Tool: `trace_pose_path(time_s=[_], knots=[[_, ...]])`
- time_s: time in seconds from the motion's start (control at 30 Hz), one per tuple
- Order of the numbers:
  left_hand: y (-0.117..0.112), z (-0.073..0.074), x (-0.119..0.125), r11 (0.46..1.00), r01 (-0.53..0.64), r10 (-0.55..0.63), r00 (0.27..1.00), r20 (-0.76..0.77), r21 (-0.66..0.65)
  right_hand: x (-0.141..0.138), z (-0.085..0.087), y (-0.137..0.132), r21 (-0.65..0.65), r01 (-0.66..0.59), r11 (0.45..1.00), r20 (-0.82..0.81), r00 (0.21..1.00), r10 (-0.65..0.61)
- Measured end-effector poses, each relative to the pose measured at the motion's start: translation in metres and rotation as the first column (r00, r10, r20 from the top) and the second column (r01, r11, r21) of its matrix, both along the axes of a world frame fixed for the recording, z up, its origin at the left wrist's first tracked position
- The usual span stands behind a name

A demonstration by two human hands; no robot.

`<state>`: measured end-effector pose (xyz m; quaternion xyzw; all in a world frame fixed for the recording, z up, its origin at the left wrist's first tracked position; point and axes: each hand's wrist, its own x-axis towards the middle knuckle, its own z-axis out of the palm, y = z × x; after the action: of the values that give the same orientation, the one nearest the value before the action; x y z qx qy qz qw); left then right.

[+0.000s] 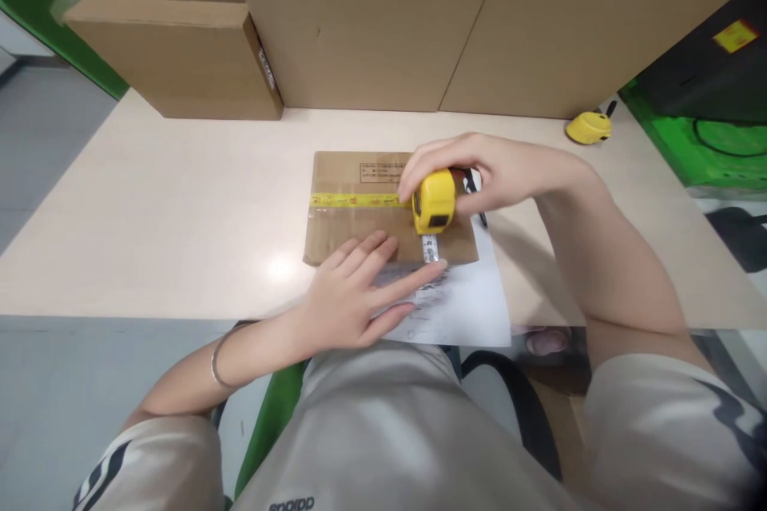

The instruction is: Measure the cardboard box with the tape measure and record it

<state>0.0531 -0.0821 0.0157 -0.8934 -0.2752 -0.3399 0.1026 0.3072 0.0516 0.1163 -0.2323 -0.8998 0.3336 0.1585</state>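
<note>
Position: a person is seated at a pale table (180, 215), seen from the head camera.

Right hand (497, 172): closed around a yellow tape measure (435, 204), fingers curled over the top of the case and thumb on the side nearer the person. The case rests on a flat cardboard parcel (353, 235), toward its right end.

Blade (430, 247): a short length is drawn out of the case and runs straight toward the person, across the parcel to its near edge.

Left hand (353, 299): open and flat, fingers stretched out and grasping nothing. It lies across the parcel's near edge and a white paper sheet (473, 307), and the longest fingertip is at the end of the blade. A thin bracelet (219, 359) sits on the wrist.

Parcel: it lies at the middle of the table, well clear of the edges. A strip of yellow tape (353, 200) crosses it from the left edge to the tape measure case, and a printed label (383, 172) sits above the strip. The paper sheet lies partly under the parcel's near right corner and hangs over the table's front edge.

Surroundings: large cardboard boxes (371, 24) stand along the back of the table. A second yellow tape measure (589, 128) lies far right — well apart from both hands. A green crate (707, 148) stands beyond the right end of the table.
</note>
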Motion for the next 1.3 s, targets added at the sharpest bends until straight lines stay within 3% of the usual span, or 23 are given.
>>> trace_pose_path(time_s=[0.1, 0.3, 0.47, 0.7, 0.8, 0.87, 1.0, 1.1, 1.13, 1.2, 1.23, 1.3], knots=[[-0.002, 0.000, 0.000, 0.999, -0.031, 0.031, 0.999, -0.040, 0.011, 0.004, -0.003, 0.042, -0.143, -0.026, 0.989, -0.018, 1.000, 0.023], [-0.003, 0.003, 0.003, 1.000, -0.024, 0.024, 0.999, -0.040, -0.013, 0.009, -0.018, 0.104, -0.264, 0.195, 0.945, -0.086, 0.971, -0.224], [-0.001, 0.003, 0.004, 1.000, -0.015, 0.015, 0.999, -0.028, 0.005, 0.005, -0.022, 0.112, -0.324, 0.192, 0.926, -0.069, 0.972, -0.226], [0.000, 0.001, 0.004, 1.000, -0.013, 0.013, 1.000, -0.012, 0.012, -0.001, -0.015, 0.116, -0.289, 0.197, 0.937, -0.024, 0.977, -0.213], [0.000, -0.002, 0.002, 1.000, -0.021, 0.021, 1.000, -0.019, 0.007, 0.002, -0.007, 0.103, -0.263, 0.208, 0.942, -0.036, 0.974, -0.225], [0.001, -0.005, 0.002, 1.000, -0.023, 0.023, 1.000, -0.021, 0.001, 0.005, 0.000, 0.080, -0.221, 0.182, 0.958, -0.024, 0.981, -0.192], [0.000, -0.006, 0.004, 0.997, 0.018, -0.015, 0.999, 0.050, -0.071, 0.008, 0.008, 0.006, -0.082, 0.038, 0.996, 0.077, 0.997, -0.032], [-0.003, 0.006, 0.001, 0.978, 0.092, -0.065, 0.988, 0.142, -0.186, 0.016, 0.002, -0.044, -0.075, -0.031, 0.997, -0.016, 0.999, 0.030], [-0.002, 0.012, -0.003, 0.967, 0.123, -0.081, 0.979, 0.189, -0.223, 0.021, -0.002, -0.054, -0.090, 0.004, 0.996, -0.076, 0.997, -0.011], [0.005, 0.022, -0.016, 0.950, 0.140, -0.043, 0.943, 0.329, -0.278, 0.032, -0.012, -0.066, -0.178, 0.188, 0.966, -0.212, 0.951, -0.224], [0.012, 0.024, -0.025, 0.947, 0.106, 0.030, 0.911, 0.412, -0.303, 0.037, -0.018, -0.068, -0.256, 0.309, 0.916, -0.275, 0.885, -0.376], [0.033, 0.022, -0.046, 0.911, -0.046, 0.283, 0.793, 0.539, -0.410, 0.046, -0.029, -0.067, -0.452, 0.493, 0.743, -0.330, 0.681, -0.654]])
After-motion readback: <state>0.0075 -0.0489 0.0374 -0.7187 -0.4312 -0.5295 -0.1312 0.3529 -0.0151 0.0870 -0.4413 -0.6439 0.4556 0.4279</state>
